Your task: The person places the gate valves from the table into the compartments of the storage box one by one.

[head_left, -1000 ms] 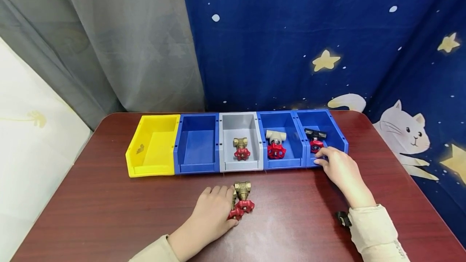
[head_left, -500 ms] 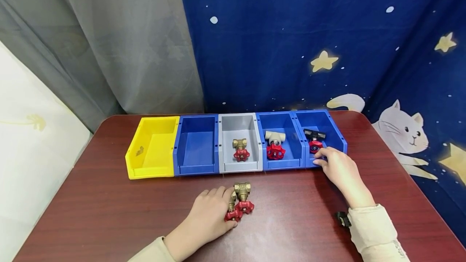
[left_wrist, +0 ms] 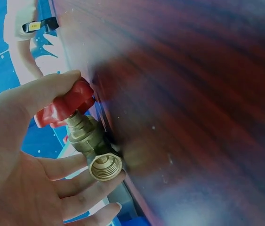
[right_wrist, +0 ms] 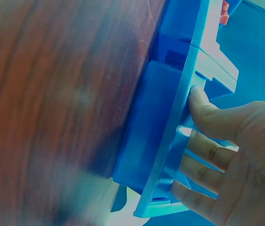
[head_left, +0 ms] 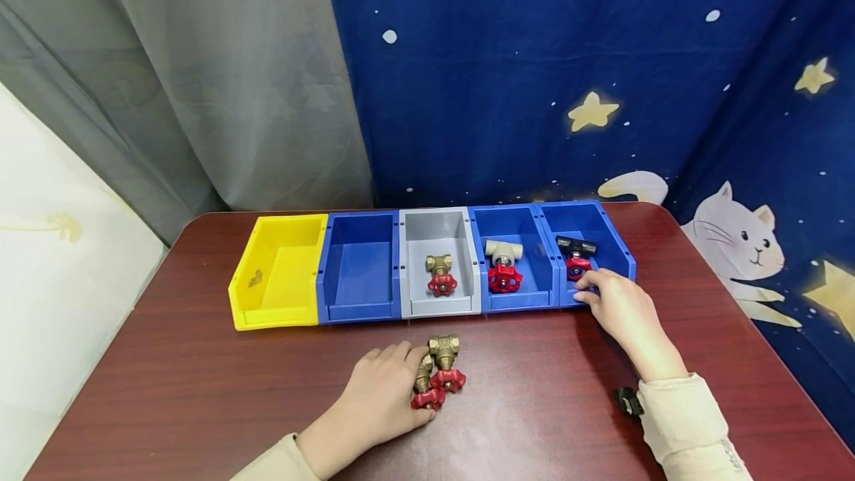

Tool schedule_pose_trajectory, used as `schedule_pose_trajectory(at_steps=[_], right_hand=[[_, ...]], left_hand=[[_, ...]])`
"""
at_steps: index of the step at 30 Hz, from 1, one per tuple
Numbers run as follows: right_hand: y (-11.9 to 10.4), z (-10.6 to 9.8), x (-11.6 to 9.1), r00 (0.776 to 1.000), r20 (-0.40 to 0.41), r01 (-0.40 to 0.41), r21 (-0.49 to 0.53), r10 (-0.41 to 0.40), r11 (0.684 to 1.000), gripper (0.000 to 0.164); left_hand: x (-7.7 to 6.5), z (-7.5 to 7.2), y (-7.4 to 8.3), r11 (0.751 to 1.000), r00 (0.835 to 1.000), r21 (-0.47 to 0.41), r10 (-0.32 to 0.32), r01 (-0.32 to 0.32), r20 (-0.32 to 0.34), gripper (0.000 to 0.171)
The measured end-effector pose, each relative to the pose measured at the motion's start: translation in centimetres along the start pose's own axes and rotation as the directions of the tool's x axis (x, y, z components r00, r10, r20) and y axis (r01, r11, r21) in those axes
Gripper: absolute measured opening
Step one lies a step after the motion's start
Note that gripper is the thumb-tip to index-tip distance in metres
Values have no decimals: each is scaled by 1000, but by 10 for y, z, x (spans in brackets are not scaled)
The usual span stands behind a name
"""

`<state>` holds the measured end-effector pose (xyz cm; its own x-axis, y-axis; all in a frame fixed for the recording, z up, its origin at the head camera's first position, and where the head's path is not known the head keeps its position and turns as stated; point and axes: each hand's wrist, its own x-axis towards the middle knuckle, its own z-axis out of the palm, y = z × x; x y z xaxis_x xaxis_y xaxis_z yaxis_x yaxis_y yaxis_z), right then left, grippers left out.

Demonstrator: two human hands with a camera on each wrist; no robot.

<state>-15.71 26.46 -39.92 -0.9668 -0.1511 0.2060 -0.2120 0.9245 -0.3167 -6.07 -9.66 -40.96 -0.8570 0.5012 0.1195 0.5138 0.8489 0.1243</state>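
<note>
My left hand [head_left: 377, 396] holds a brass gate valve [left_wrist: 86, 134] at the table's front middle. In the left wrist view the thumb presses its red handwheel while the fingers lie along the threaded end. A second brass gate valve [head_left: 444, 353], also red-wheeled, lies right beside it on the table. My right hand [head_left: 621, 310] rests at the front lip of the rightmost blue bin [right_wrist: 158, 136], thumb on the rim and fingers loosely extended inside. Just beyond those fingers, in that bin, lies a black tee-shaped valve [head_left: 576, 246] with a red handwheel.
Five bins stand in a row: a yellow bin [head_left: 243, 295], a blue bin [head_left: 361, 312], a grey bin [head_left: 441, 306] with a brass valve [head_left: 440, 266], then a blue bin [head_left: 521, 301] with a cream valve [head_left: 504, 251]. Curtains hang behind the table [head_left: 534, 407].
My left hand has drawn its brass valve slightly left and toward me, away from the second one. The right hand has stayed at the bin's lip. The head view has shifted a little.
</note>
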Motion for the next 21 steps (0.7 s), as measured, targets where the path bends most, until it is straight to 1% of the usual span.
schedule_pose_trajectory(at_steps=[5,12,21], right_hand=[[0,0,0,1000,2,-4,-2,4,1000,10],[0,-1,0,1000,3,-10,-2,10,1000,10],[-1,-1,0,1000,3,-8,0,8,1000,10]], left_hand=[[-3,-2,-2,1000,1000,-18,-6,5,-6,80],[-6,-9,-4,999,999,-34,-4,3,-41,80],[-8,-16,-8,999,999,-47,-13,10,-50,79]])
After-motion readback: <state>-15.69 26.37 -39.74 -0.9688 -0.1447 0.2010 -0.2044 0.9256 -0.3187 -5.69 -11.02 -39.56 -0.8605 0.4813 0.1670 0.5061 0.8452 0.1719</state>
